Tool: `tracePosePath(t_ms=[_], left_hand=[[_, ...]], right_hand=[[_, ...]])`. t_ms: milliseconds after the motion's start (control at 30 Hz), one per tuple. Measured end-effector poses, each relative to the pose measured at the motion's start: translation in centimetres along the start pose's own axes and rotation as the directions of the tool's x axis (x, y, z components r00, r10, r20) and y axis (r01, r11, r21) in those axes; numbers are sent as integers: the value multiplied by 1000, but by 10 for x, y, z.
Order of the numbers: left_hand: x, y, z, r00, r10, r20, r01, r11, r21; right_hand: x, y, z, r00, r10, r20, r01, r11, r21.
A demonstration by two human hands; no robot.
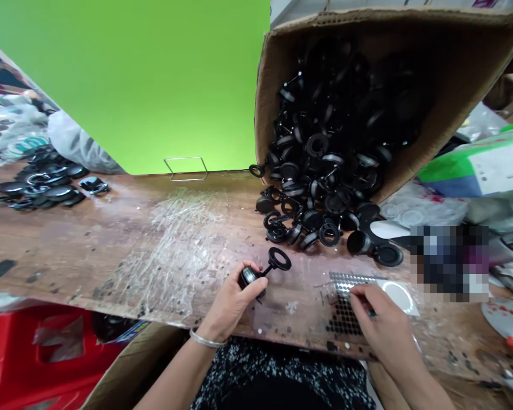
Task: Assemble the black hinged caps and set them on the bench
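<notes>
My left hand [235, 299] is closed around a small black round part [250, 277] with a hinged ring [279, 259] sticking up to the right. It rests near the front edge of the worn wooden table [132, 239]. My right hand [382, 322] lies on a perforated sheet [346, 299] of small dark dots, fingers pinched together at its top; what they pinch is too small to name. A white round sticker sheet [399, 295] lies just right of the fingers.
A tipped cardboard box [410, 114] spills several black round parts [320, 199] onto the table. More black parts [38, 185] lie at the far left. A green screen [154, 74] stands behind. Bags and packets [474, 171] crowd the right side. A red crate [47, 353] sits below left.
</notes>
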State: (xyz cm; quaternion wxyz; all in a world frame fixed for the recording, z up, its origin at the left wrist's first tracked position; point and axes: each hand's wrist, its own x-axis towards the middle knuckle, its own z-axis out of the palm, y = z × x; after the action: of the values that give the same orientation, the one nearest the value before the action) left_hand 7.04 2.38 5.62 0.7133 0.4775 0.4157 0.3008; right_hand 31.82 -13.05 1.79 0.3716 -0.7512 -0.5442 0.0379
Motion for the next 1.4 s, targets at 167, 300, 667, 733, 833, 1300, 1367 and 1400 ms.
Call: tracePosePath(t_ms=[167,300,667,733,833,1300,1367,1400], left_hand=[[-5,-1,6,988,-115,105,135,968,-211],[-11,1,12,977,50,206,-76,990,118],[-30,-11,38,882,170,439,-345,867,359],[-29,-15,42,948,5,318,-70,979,193],[-26,-22,48,941,-282,185,304,947,-104],[-1,-21,38,952,-307,-8,299,933,-201],[-1,-22,38,953,-302,-6,295,934,-201],[-1,-22,38,953,-302,-8,295,934,-201]], right_hand=[[4,1,-10,981,189,36,-192,976,100],[4,-17,-7,869,425,252,-494,771,402],[-5,-70,30,770,259,583,-638,327,697],[-10,-74,35,800,287,527,-597,298,745],[-16,-73,37,811,277,515,-583,309,752],[6,13,23,995,34,96,-28,998,-62],[9,13,27,993,31,113,-21,995,-93],[11,13,28,992,30,122,-17,994,-107]])
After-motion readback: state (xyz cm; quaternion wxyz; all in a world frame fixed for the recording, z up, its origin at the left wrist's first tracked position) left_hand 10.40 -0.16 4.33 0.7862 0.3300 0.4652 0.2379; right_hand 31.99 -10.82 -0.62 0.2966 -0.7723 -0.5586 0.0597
